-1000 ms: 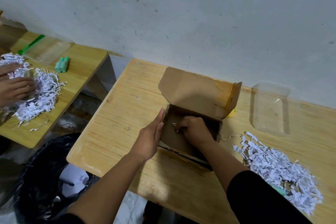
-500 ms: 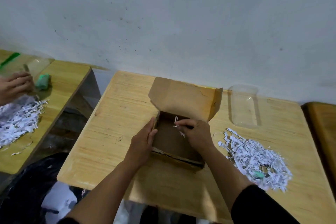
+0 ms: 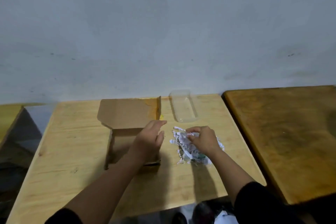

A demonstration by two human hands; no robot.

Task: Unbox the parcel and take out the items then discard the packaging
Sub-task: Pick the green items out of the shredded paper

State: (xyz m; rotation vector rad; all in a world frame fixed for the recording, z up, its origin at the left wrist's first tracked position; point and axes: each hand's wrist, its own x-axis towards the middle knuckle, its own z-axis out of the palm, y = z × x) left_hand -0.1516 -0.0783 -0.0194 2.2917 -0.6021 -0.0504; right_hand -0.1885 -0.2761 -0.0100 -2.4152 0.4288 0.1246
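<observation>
Head camera is looking down over a light wooden table (image 3: 72, 151) pushed against a pale wall (image 3: 163, 32). An open cardboard box (image 3: 123, 143) is sitting near the middle of the table, its lid (image 3: 127, 112) standing up at the far side. The person's left hand (image 3: 151, 138) is hovering over the right part of the box, fingers (image 3: 160, 122) relaxed and loosely spread, thumb apart from the rest, holding nothing; whether the palm is touching the box edge is hard to tell from here. Just to the right of the box, a heap of shredded white paper (image 3: 189, 149) is lying on the table, with a small greenish bit showing low in the heap. The right hand (image 3: 203, 139) is resting on top of that heap, its fingers (image 3: 193, 131) curled in and pinching a tuft of the shreds at the heap's far edge. Both forearms are reaching in from the bottom of the view, dark sleeves (image 3: 254, 203) pushed up above the elbows. Beyond the paper, close to the wall, a clear plastic tray (image 3: 183, 107) is lying on the table, apart from the heap and beside the box lid. A darker, worn table (image 3: 281, 132) is standing to the right, and the corner of another one is showing at the far left. The picture is slightly blurred, so fine detail in the shreds is not readable.
</observation>
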